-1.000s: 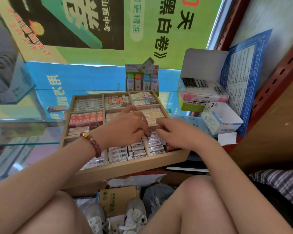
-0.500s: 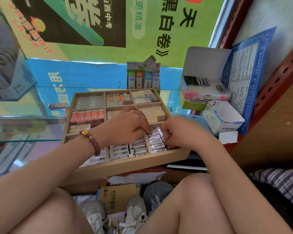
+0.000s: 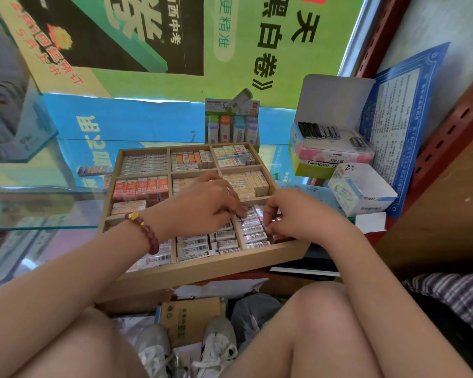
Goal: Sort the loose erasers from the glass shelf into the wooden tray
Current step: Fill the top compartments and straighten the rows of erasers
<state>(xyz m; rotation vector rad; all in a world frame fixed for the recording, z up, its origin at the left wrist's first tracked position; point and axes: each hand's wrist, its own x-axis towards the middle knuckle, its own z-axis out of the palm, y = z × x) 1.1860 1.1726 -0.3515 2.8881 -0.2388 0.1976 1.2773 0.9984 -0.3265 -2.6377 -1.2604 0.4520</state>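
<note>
A wooden tray [image 3: 208, 264] with several compartments sits at the front edge of the glass shelf [image 3: 38, 214], filled with rows of wrapped erasers. Both hands are over its front right compartment, where white barcode-labelled erasers [image 3: 253, 231] lie stacked. My left hand [image 3: 205, 205], with a bead bracelet at the wrist, has its fingertips curled down onto the top erasers of that stack. My right hand [image 3: 292, 214] pinches at the erasers along the compartment's right side; the fingers hide what they hold.
Boxes stand to the right of the tray: a pink box of nail clippers [image 3: 328, 148] with its lid up and a white-blue box [image 3: 361, 192]. A correction-tape display [image 3: 231, 126] stands behind the tray. A brown shelf upright [image 3: 448, 126] rises at right. My knees and shoes are below.
My right hand has drawn in toward the left hand over the front right compartment, and its fingers have curled tighter on the erasers. The left hand has barely moved.
</note>
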